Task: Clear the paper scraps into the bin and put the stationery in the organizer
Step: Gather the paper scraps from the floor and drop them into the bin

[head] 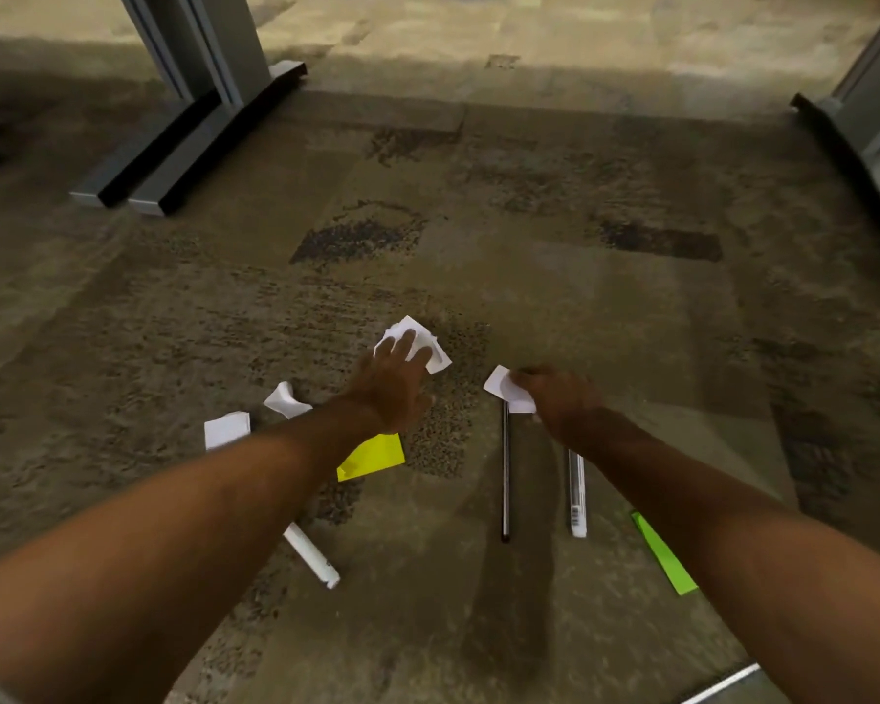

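Note:
On the carpet, my left hand lies flat on a crumpled white paper scrap, fingers spread over it. My right hand is closed on another white scrap. Two more white scraps lie left of my left forearm. A yellow paper piece shows under that forearm, and a green one lies beside my right forearm. A thin dark pen, a clear pen with a barcode and a white marker lie on the floor. No bin or organizer is visible.
Grey metal desk feet stand at the back left. Another grey desk leg rises at the right edge. The floor is mottled brown carpet. A white strip shows at the bottom right.

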Available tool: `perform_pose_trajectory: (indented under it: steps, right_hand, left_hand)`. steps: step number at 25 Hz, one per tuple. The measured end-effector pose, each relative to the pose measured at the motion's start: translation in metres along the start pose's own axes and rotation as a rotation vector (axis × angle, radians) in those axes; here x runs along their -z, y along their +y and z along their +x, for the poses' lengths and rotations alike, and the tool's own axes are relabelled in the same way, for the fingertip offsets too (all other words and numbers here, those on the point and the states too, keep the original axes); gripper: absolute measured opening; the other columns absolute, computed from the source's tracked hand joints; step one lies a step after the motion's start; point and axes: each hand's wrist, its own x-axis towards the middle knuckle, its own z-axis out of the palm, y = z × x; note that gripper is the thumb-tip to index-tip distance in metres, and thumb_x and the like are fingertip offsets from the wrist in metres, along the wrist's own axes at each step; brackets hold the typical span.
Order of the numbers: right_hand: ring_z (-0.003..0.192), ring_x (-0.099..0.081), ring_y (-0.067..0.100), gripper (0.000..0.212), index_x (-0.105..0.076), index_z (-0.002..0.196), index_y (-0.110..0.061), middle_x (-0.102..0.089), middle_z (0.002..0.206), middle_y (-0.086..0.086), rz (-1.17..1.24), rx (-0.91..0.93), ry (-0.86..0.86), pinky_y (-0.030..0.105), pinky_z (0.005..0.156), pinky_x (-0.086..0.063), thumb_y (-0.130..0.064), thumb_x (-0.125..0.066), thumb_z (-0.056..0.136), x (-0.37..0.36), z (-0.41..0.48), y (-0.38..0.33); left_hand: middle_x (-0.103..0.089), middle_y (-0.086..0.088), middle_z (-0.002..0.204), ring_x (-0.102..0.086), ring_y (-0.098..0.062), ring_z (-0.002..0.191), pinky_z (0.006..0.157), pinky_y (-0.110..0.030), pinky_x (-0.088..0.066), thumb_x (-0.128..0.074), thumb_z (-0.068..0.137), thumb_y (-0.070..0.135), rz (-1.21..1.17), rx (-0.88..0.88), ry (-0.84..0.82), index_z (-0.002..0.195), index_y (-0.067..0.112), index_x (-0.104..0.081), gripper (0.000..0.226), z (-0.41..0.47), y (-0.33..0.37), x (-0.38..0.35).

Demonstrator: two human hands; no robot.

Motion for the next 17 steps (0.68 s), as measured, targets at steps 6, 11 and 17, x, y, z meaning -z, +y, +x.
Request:
perform_pose_trajectory:
  steps: [6, 11, 17]
  right_hand:
    - [0.114, -0.059, 0.034, 0.05, -0.052, 0.13, -0.02, -0.06, 0.128, 0.01, -0.044, -0.017, 0.014, 0.042, 0.098, -0.049, -0.01, -0.06, 0.082, 0.002, 0.01, -0.002]
    - [0.12, -0.055, 0.033, 0.05, -0.05, 0.133, -0.02, -0.057, 0.131, 0.011, -0.068, -0.04, -0.005, 0.04, 0.101, -0.046, -0.011, -0.06, 0.085, 0.005, 0.014, -0.002]
    - [0.13, -0.045, 0.031, 0.061, -0.045, 0.138, -0.024, -0.047, 0.141, 0.01, -0.037, -0.046, -0.027, 0.04, 0.109, -0.039, -0.01, -0.066, 0.083, 0.008, 0.017, 0.001]
  left_hand:
    - [-0.016, -0.022, 0.156, -0.019, -0.041, 0.142, 0.116, -0.05, -0.023, -0.056, 0.087, 0.047, -0.12, 0.119, 0.07, 0.148, 0.016, -0.018, 0.079, 0.031, 0.004, -0.003]
    - [-0.008, -0.018, 0.158, -0.012, -0.048, 0.142, 0.112, -0.059, -0.021, -0.053, 0.088, 0.05, -0.163, 0.168, 0.01, 0.148, 0.037, -0.015, 0.072, 0.048, 0.002, -0.018]
    - [-0.058, -0.017, 0.118, -0.056, -0.04, 0.104, 0.084, -0.049, -0.052, -0.047, 0.089, 0.014, -0.142, 0.114, 0.182, 0.115, 0.019, -0.059, 0.029, 0.044, -0.004, -0.019]
